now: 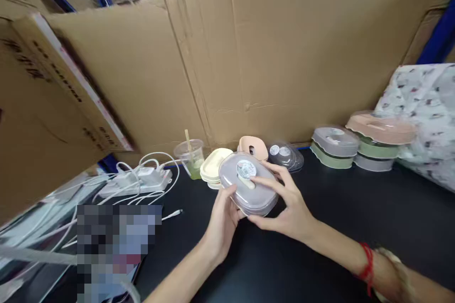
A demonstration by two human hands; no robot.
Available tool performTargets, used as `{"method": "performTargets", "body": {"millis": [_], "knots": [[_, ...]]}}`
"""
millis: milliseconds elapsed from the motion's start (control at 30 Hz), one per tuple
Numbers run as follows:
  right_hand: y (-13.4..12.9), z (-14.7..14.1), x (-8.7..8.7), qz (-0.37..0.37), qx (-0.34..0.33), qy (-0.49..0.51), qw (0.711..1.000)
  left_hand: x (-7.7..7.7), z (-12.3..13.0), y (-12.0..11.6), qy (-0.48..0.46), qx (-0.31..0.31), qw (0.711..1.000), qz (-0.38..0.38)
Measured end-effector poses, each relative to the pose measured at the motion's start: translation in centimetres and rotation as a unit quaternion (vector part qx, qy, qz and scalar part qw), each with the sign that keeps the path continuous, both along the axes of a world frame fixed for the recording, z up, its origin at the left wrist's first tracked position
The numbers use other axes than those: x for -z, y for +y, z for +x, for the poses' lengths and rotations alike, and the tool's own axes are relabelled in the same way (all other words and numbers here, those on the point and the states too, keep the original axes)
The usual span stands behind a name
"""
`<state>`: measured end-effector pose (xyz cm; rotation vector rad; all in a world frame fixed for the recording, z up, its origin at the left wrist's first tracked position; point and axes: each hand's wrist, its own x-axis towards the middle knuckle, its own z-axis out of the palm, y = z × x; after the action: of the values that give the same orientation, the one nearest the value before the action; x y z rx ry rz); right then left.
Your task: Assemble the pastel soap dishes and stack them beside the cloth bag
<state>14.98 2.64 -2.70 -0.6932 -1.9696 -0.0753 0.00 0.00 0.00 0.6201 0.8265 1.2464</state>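
Both my hands hold a grey oval lidded container (245, 189) above the black table (355, 227). The container has a clear lid with a round white sticker and a cream tab on top. My left hand (222, 225) grips its near left side. My right hand (289, 206) wraps its right side, with the thumb near the cream tab. Just behind it lie a cream lid (213, 163), a pink lid (253, 147) and a stack of clear lids (286, 155).
Stacked grey, green and pink containers (359, 144) stand at the back right beside a patterned bag (423, 113). A plastic cup with a stick (190, 156), a white power strip with cables (138, 180) and cardboard walls (249, 61) ring the back and left.
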Motion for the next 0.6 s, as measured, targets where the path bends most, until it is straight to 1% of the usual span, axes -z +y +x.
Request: {"method": "performTargets", "body": {"millis": [133, 200, 267, 300, 333, 367, 400, 467, 533, 600], "knots": [[0.5, 0.6, -0.1, 0.053, 0.005, -0.048, 0.997, 0.1, -0.3, 0.4, 0.015, -0.007, 1.0, 0.008], [0.8, 1.0, -0.3, 0.092, -0.002, -0.075, 0.993, 0.2, -0.4, 0.7, 0.025, -0.018, 0.999, 0.01], [1.0, 1.3, -0.6, 0.118, -0.026, -0.112, 0.986, 0.3, -0.4, 0.9, 0.032, -0.048, 0.998, 0.0], [1.1, 1.4, -0.6, 0.115, -0.046, -0.126, 0.984, 0.4, -0.4, 1.1, 0.037, -0.068, 0.997, -0.004], [1.1, 1.5, -0.6, 0.096, -0.067, -0.132, 0.984, 0.6, -0.5, 1.2, 0.045, -0.086, 0.995, -0.006], [1.0, 1.4, -0.6, 0.062, -0.086, -0.126, 0.986, 0.8, -0.5, 1.3, 0.054, -0.102, 0.993, 0.0], [1.0, 1.3, -0.4, 0.018, -0.102, -0.105, 0.989, 1.0, -0.5, 1.4, 0.068, -0.114, 0.991, 0.013], [0.7, 0.9, -0.1, -0.083, -0.124, -0.026, 0.988, 1.4, -0.5, 1.5, 0.106, -0.117, 0.986, 0.061], [0.5, 0.4, 0.1, -0.176, -0.149, 0.073, 0.97, 1.8, -0.4, 1.3, 0.146, -0.084, 0.978, 0.122], [0.3, 0.0, 0.1, -0.251, -0.181, 0.157, 0.938, 2.0, -0.3, 0.9, 0.172, -0.035, 0.97, 0.166]]}}
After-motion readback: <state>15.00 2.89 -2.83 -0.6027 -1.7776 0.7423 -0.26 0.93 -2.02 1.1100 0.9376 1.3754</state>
